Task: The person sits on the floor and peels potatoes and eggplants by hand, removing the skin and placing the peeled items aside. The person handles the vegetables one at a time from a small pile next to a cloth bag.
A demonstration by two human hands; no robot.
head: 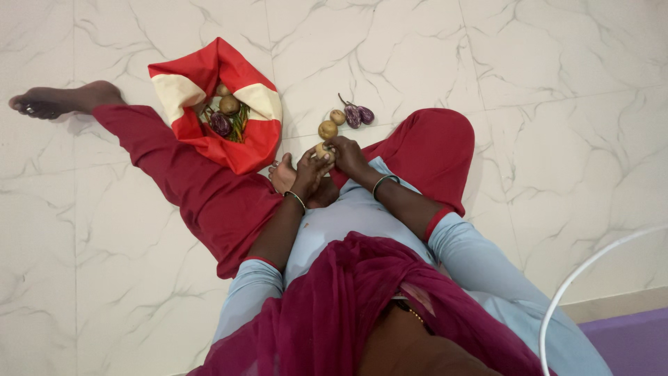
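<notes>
I sit on a white marble floor [104, 230] in red trousers and a light blue top. Both hands meet in front of me around one small tan potato [323, 150]. My left hand [310, 171] cups it from below and my right hand [348, 156] grips it from the right. Just beyond lie two more potatoes [328, 129] and two small purple striped brinjals [359, 115] on the floor.
A red and cream cloth bag [236, 139] lies open at my left knee, holding potatoes, a brinjal and green vegetables. My left leg stretches out to the far left, foot [49, 102] bare. A white curved tube [591, 268] and a purple mat [630, 341] sit at lower right.
</notes>
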